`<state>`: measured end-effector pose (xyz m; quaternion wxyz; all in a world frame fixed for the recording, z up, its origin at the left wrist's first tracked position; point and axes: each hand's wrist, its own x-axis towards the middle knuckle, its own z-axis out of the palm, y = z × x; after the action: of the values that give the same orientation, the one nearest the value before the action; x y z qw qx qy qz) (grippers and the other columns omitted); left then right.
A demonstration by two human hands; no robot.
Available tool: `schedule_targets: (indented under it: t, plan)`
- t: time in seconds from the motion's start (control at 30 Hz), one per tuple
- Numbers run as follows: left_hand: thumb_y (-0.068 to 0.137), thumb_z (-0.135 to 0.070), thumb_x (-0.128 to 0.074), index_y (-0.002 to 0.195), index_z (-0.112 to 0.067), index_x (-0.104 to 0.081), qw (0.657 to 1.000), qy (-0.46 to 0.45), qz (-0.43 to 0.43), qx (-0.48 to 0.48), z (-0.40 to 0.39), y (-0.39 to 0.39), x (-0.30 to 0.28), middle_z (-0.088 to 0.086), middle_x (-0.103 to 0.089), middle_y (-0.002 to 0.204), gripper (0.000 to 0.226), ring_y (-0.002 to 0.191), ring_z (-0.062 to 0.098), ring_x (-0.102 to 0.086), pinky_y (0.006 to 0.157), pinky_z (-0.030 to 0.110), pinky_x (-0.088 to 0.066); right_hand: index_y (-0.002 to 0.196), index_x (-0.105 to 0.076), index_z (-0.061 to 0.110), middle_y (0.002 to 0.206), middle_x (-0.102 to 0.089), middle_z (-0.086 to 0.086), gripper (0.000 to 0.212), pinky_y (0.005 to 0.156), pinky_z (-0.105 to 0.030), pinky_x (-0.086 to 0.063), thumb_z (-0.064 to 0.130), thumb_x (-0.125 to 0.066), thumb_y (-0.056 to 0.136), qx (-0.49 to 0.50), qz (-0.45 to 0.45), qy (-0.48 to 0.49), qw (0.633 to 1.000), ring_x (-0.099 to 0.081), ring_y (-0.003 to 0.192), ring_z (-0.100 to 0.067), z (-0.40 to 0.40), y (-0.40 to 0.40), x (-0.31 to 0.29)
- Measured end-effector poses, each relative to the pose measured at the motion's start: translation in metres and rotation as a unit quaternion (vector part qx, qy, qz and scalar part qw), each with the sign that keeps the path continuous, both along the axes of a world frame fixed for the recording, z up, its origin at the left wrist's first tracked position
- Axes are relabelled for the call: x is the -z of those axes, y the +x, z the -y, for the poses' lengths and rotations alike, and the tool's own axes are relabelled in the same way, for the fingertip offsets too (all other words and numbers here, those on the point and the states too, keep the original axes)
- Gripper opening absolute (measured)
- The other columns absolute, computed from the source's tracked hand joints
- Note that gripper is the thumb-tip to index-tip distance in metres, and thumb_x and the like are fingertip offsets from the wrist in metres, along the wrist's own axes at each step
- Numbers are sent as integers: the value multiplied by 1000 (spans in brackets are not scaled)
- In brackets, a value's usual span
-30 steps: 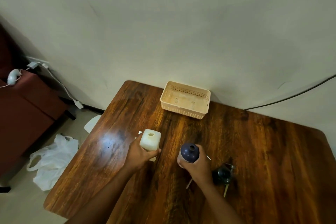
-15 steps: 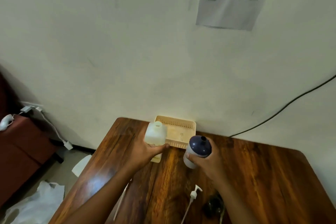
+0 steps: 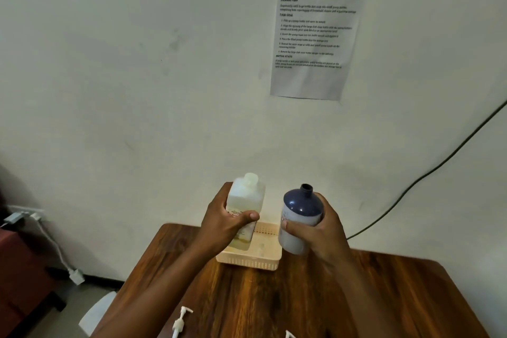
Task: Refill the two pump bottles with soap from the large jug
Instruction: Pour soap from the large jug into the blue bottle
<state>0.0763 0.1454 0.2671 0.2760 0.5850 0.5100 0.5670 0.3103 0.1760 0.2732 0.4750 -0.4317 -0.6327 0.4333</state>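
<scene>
The left hand (image 3: 225, 223) gripped a square, translucent white bottle (image 3: 245, 204) with an open neck, a printed label and a little yellowish liquid at its bottom, raised above the cream slatted basket (image 3: 256, 258) at the back of the wooden tabletop (image 3: 274, 296). The right hand (image 3: 318, 230) was wrapped around a round bottle (image 3: 300, 217) with a dark blue shoulder, an uncapped neck and a pale lower body, lifted just beside the first. A white pump head (image 3: 179, 321) lay on the tabletop near the front edge.
</scene>
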Motion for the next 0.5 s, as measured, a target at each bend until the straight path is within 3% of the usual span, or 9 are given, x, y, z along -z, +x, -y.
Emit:
schedule_targets:
  t: [0.1,0.27,0.33,0.43,0.5]
  plan:
    - [56,-91,-69,117,-42,-54,1000,16,-8,-9,-4,5,-21,-11,-69,104,80,95,8,-71,69,20,-59,119,-56,41,111,-66,21,72,76,-26,-60,30,-95,59,10,-14,9,1000,-67,100,-9,0,-1,-15]
    - [59,-91,-67,115,-51,-51,999,37,-28,7,-8,12,-48,-23,-67,105,71,98,4,-70,71,17,-58,134,-50,31,125,-63,5,79,90,-47,-59,20,-92,68,28,-32,14,999,-64,108,-21,-4,-1,-28]
    - [59,-92,-65,115,-48,-51,998,38,-42,14,-10,15,-60,-18,-67,104,73,96,5,-70,70,17,-58,131,-52,33,122,-64,7,76,87,-44,-60,20,-92,68,24,-35,25,999,-65,107,-19,-5,1,-37]
    - [62,-88,-67,116,-45,-53,997,47,-60,22,-11,18,-74,-12,-68,104,70,92,5,-70,67,14,-55,122,-52,43,118,-63,17,71,75,-26,-57,25,-93,67,15,-10,46,999,-65,102,-13,-6,5,-50]
    - [65,-79,-71,116,-45,-53,996,50,-73,25,-11,20,-79,-14,-67,102,64,91,4,-69,67,13,-54,124,-54,41,117,-64,16,73,74,-24,-55,30,-95,63,8,3,54,998,-65,102,-13,-7,9,-57]
